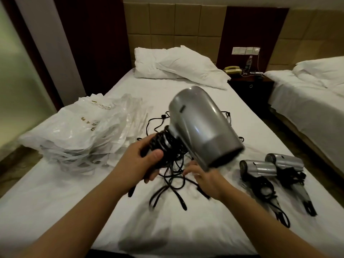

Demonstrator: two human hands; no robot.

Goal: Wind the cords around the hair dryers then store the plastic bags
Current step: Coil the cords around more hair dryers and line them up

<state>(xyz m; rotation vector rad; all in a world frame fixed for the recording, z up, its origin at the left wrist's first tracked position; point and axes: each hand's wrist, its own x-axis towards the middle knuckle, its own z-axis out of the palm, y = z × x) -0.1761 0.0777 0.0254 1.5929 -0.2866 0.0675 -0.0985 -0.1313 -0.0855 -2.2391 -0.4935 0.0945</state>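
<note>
Near the bed's (pixel 55 192) front edge, a hair dryer (pixel 202 127) is gripped by the cord-wrapped handle in the left hand (pixel 141 164); the right hand (pixel 202 175), fingers loosely curled, reaches into the loose cord (pixel 173 185). Winding is judged under way, and the slack must next be gathered; the plastic bags (pixel 83 131) lie at the left edge.

Head cam, looks down-fwd, close over bed (pixel 186 94).

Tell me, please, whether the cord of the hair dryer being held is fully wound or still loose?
Partly wound: coils wrap the handle of the hair dryer in the left hand, but its cord trails loose onto the bed.
</note>
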